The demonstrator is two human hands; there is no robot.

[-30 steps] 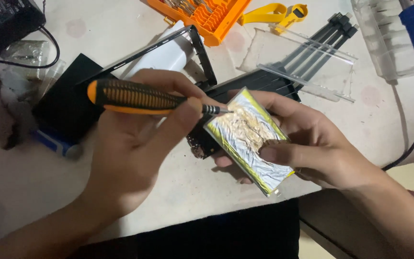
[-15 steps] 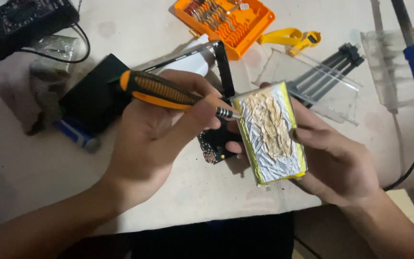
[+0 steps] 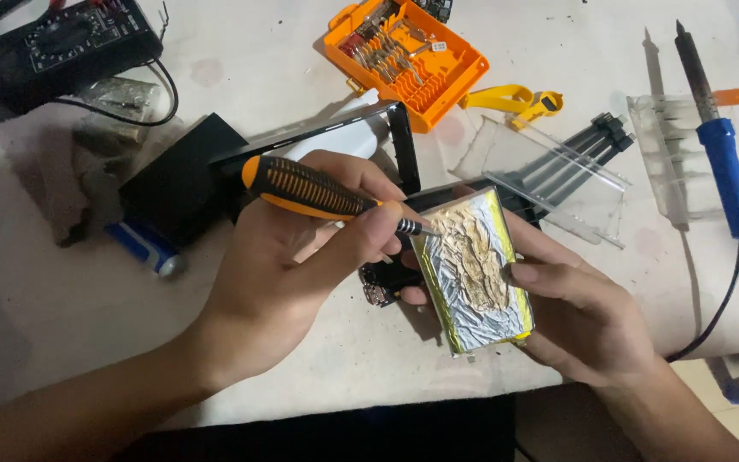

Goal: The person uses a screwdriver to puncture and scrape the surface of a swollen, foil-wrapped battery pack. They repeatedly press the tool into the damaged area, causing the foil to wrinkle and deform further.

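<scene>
Your orange screwdriver handle with black ribbing contrasts with the crinkled silver foil battery pouch, yellow-edged and stained tan. At the bench's far edge, an orange plastic bit case; at its right edge, a blue-handled soldering iron.

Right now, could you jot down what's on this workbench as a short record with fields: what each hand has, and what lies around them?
Left hand: holds an orange and black screwdriver, tip at the top edge of the foil pack.
Right hand: holds a silver foil pack with yellow edging, tilted, with a dark device partly hidden under it.
Behind the hands: open orange bit case, yellow tweezers, clear plastic sheet.
Far right: blue-handled soldering iron.
Far left: black meter, black box.
Surface: white table.
</scene>
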